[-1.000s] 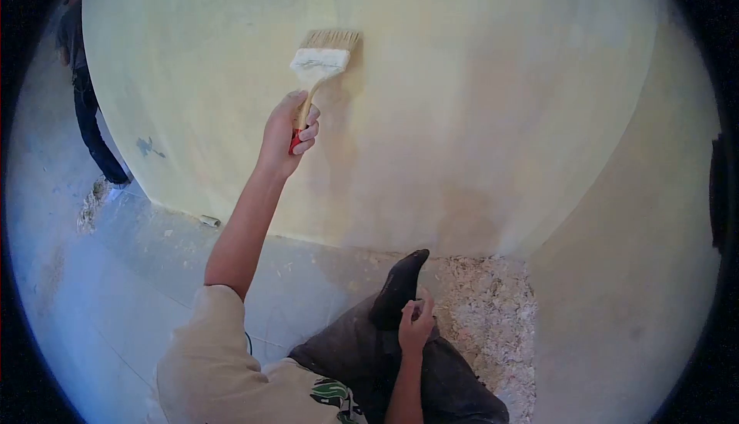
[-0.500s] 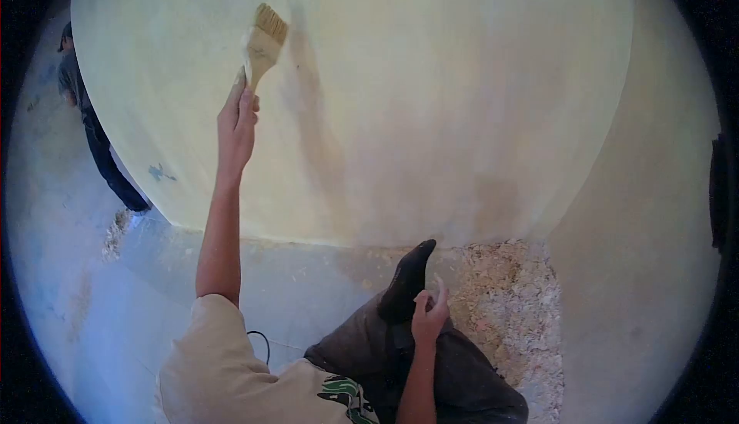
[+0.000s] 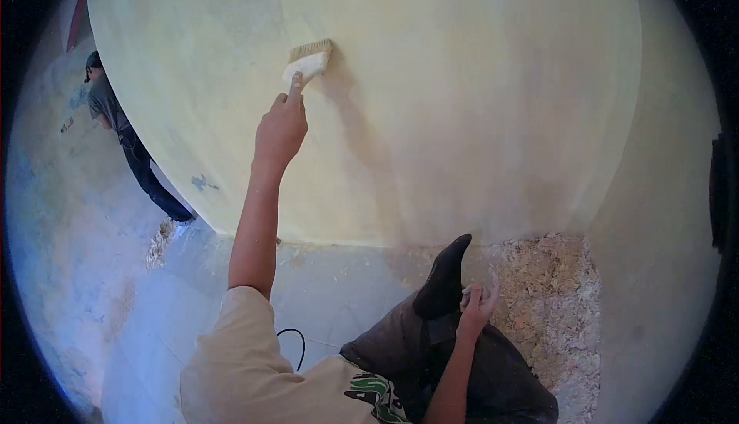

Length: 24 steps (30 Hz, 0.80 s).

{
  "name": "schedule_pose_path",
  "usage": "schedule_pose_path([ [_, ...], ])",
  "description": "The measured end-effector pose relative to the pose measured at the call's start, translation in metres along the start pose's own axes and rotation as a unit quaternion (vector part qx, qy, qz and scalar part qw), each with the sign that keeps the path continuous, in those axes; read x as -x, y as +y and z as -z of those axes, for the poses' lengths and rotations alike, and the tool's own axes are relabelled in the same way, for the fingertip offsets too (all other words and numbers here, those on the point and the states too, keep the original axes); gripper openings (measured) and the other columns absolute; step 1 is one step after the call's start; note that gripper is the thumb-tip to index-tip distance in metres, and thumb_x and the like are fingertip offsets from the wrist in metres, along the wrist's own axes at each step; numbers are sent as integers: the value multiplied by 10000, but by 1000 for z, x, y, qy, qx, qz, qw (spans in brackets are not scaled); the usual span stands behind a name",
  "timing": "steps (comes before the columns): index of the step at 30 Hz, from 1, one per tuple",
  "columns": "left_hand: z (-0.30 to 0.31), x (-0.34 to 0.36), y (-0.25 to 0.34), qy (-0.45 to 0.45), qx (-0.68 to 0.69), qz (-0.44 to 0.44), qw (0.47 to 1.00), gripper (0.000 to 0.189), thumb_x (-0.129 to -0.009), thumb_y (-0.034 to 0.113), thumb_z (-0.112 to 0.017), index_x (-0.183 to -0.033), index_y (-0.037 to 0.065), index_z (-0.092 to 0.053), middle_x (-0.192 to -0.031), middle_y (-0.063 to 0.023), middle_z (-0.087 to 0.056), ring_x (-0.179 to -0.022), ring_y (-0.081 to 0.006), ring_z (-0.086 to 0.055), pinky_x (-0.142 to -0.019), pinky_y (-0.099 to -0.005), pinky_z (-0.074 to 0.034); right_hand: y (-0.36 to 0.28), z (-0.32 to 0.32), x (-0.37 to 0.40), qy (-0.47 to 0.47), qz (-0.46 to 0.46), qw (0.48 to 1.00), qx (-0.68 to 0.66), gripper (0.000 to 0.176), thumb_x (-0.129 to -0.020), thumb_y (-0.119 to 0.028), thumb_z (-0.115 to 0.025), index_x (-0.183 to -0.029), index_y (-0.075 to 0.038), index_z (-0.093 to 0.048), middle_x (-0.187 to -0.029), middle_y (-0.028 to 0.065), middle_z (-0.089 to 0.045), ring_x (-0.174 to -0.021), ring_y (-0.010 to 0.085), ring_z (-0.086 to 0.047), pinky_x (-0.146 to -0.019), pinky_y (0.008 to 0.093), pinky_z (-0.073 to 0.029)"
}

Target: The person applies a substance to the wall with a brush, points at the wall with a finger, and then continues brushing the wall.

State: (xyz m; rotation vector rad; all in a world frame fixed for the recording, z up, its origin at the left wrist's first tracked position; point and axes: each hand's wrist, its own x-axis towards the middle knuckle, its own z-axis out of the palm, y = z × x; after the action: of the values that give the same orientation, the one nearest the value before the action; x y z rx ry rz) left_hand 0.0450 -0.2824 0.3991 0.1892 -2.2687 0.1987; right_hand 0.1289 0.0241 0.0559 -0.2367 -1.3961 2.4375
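Left grip (image 3: 282, 128) wrapped around the brush (image 3: 306, 68), upper left-centre, in front of the pale wall (image 3: 477, 101); right hand (image 3: 477, 307), lower right, loosely spread. Apparent step: brushing; the next stroke calls for even contact.

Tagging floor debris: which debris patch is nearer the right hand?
The large patch on the view's right, beside the right hand; the small patch lies far left, by another person's foot.

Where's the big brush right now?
In the head view, the brush is in the left hand, up and left of centre, in front of the pale yellowish surface.
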Motion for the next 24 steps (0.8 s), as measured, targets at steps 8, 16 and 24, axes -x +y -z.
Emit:
schedule_pose_path([
  [8,4,-23,15,-56,-105,-7,993,452,-957,173,-442,-1402,105,-395,-800,-193,-648,-738,-381,-662,-634,-473,-540,-2,1,-1,3,-2,1000,-31,464,-982,-159,-499,-1407,-55,-344,-714,7,-548,-493,45,-389,-407,194,-297],
  [16,30,-76,-16,-119,-115,-143,976,247,-849,95,-564,-1078,10,-600,-889,-210,-668,-838,-377,-660,-727,-476,-535,-9,-5,2,8,-22,999,-41,487,-983,-187,-511,-1412,-44,-332,-705,9,-541,-490,46,-395,-393,193,-302],
  [24,65,-102,-9,-184,-139,-161,960,280,-841,128,-576,-1105,55,-631,-1034,-191,-657,-988,-369,-617,-835,-440,-498,-12,-4,1,26,-22,999,-39,524,-962,-176,-544,-1411,-22,-323,-709,26,-536,-481,55,-406,-410,195,-308],
])
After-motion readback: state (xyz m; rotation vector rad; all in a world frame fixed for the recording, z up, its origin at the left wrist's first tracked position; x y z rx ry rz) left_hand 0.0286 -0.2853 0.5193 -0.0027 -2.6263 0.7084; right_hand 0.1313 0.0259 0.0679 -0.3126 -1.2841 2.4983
